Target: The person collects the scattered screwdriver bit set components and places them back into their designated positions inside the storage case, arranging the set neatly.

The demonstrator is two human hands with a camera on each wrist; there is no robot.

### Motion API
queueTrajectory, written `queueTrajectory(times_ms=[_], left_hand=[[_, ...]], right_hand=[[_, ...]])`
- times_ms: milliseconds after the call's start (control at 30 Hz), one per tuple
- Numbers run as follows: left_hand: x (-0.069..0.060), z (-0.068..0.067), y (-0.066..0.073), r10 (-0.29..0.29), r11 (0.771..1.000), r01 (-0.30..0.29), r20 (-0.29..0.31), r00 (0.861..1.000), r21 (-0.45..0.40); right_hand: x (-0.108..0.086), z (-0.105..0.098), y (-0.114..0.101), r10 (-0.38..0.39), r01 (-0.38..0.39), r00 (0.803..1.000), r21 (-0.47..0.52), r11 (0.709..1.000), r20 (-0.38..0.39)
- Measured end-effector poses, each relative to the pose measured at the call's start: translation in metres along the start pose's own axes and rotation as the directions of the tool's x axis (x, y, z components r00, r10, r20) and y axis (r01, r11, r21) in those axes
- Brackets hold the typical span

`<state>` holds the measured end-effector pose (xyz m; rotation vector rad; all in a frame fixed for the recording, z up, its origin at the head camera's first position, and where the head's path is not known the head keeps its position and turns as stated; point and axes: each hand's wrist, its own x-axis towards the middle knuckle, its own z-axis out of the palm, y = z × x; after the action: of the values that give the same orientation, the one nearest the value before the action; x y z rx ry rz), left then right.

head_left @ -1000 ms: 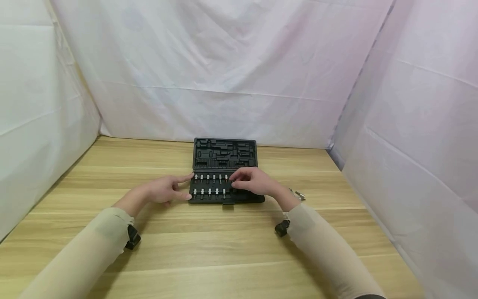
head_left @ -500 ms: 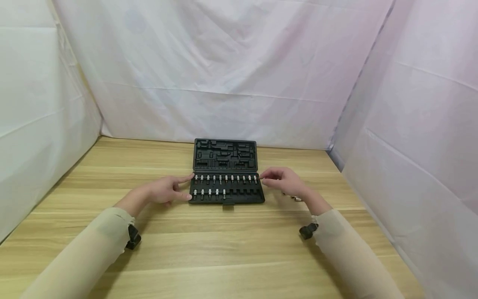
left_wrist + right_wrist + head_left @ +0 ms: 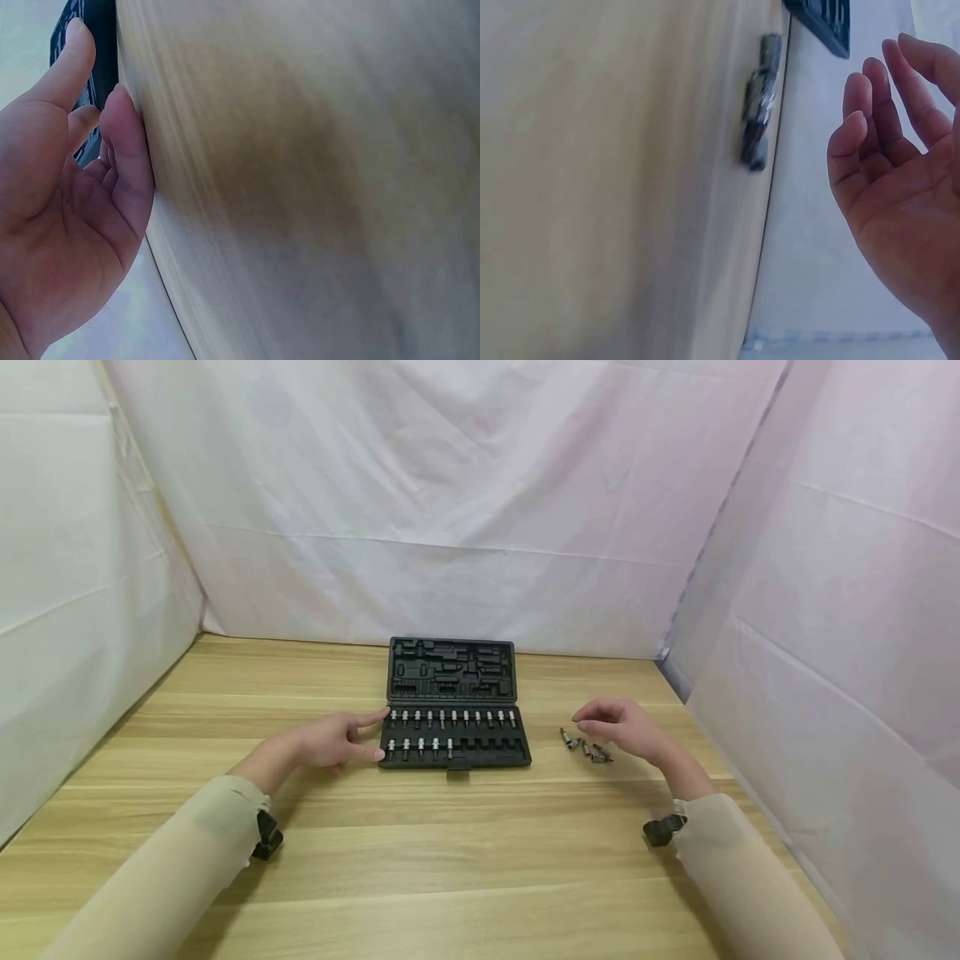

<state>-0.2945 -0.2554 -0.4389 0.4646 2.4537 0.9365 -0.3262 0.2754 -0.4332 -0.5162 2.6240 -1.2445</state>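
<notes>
A black socket case [image 3: 457, 733] lies unfolded on the table, its lid leaning back. Silver bit sockets [image 3: 442, 717] fill the upper row of its base. The lower row has several on its left half and bare slots on its right. My left hand [image 3: 333, 742] touches the case's left edge with index finger and thumb stretched out; the left wrist view shows its other fingers loosely bent. My right hand [image 3: 618, 727], holding nothing, hovers just above and beside several loose bit sockets [image 3: 587, 749] on the table. In the right wrist view its fingers [image 3: 885, 97] are relaxed.
The wooden table [image 3: 450, 860] stretches around the case. White cloth curtains [image 3: 450, 485] stand behind it and on both sides. Black wrist cameras [image 3: 663, 830] hang under both forearms.
My right hand has moved right, from over the case's slots past its right edge to the loose bit sockets, uncovering the right half of both rows. The left hand has stayed put.
</notes>
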Motion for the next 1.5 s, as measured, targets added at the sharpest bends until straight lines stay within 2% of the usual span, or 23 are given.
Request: queueTrajectory(times_ms=[233,500,733,1300,1400,1500], left_hand=[[-0.001,0.000,0.001,0.007,1.000,-0.007,-0.006,1.000,-0.003],[-0.001,-0.001,0.001,0.003,1.000,-0.003,-0.003,1.000,-0.010],[-0.002,-0.001,-0.001,0.000,1.000,0.000,0.004,1.000,-0.001],[-0.001,-0.001,-0.002,0.000,1.000,0.000,0.001,1.000,-0.010],[0.000,-0.001,-0.002,-0.002,1.000,0.002,0.002,1.000,-0.005],[0.000,-0.001,-0.002,-0.001,1.000,0.001,0.005,1.000,-0.001]], right_hand=[[-0.012,-0.011,0.018,0.035,-0.033,0.999,-0.067,0.997,0.027],[-0.015,-0.024,0.031,0.107,-0.089,0.990,-0.169,0.982,0.097],[-0.013,-0.027,0.037,0.103,-0.076,0.989,-0.230,0.970,0.109],[-0.010,-0.027,0.039,0.138,-0.112,0.989,-0.338,0.934,0.054],[-0.009,-0.028,0.040,0.149,-0.132,0.988,-0.322,0.937,0.028],[-0.008,-0.027,0.040,0.141,-0.135,0.990,-0.257,0.957,0.007]])
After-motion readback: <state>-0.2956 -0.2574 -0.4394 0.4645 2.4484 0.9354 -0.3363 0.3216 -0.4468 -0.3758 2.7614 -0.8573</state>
